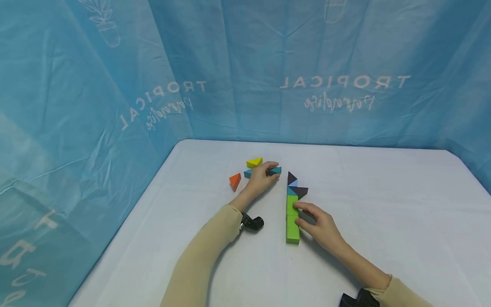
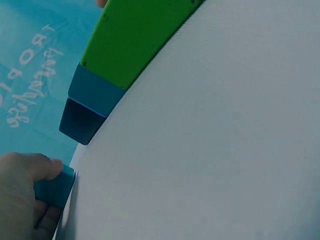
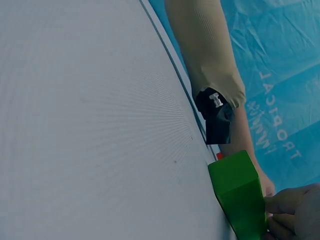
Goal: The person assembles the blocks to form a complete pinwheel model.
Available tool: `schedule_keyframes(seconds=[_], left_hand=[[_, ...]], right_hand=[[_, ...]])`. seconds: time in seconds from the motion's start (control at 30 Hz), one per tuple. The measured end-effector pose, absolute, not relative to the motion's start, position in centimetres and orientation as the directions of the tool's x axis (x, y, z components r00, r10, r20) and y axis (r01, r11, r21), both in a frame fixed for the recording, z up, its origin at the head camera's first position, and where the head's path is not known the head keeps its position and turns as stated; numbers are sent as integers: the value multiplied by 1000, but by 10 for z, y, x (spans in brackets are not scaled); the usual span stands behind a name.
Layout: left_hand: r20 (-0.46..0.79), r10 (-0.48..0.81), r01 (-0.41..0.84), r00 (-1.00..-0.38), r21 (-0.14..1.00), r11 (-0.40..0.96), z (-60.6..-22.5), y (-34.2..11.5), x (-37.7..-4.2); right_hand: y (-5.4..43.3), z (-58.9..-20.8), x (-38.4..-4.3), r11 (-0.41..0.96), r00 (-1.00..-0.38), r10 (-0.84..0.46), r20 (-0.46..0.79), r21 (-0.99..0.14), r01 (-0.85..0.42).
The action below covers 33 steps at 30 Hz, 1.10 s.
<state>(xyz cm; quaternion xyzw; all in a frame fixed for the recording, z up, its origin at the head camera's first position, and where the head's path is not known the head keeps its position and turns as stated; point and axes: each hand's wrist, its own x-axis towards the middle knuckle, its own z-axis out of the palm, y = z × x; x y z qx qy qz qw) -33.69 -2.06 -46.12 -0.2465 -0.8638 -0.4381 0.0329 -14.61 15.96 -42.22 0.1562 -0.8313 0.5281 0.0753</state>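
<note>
My left hand (image 1: 261,177) pinches a teal triangular block (image 1: 275,170) between thumb and fingers; the left wrist view shows the thumb on that teal block (image 2: 56,187) close above the table. Two green blocks (image 1: 293,228) stand end to end in a column. Fingertips of my right hand (image 1: 322,224) touch their right side, and the right wrist view shows them against the green block (image 3: 240,200). Beyond the green blocks lie a teal triangle (image 1: 290,191), a dark triangle (image 1: 301,192) jutting right, a light blue triangle (image 1: 294,183) and another dark triangle (image 1: 291,178).
Around the left hand lie a yellow triangular block (image 1: 255,162), an orange one (image 1: 235,181) and a second teal block (image 1: 247,174), partly hidden by the hand. The white table (image 1: 383,204) has blue printed curtains (image 1: 245,64) behind it and at its sides.
</note>
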Motion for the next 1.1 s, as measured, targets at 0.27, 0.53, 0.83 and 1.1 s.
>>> schedule_keyframes(seconds=[0.27,0.53,0.83,1.1], left_hand=[[270,478,496,-836,745,446,-458,-24,-332],[272,525,531,-807,723,442,-458,-26,-329],[292,532,557,-795,697,450,-463,-26,-324],[320,512,569,-797,680,462,-464,-23,-320]], right_hand=[[159,-423,-146,396,-941,-184,283,-855,-335],[160,-422,-146,385,-943,-185,275,-863,-327],[160,-421,-146,388,-946,-182,268,-865,-320],[160,-421,-146,386,-944,-186,273,-863,-325]])
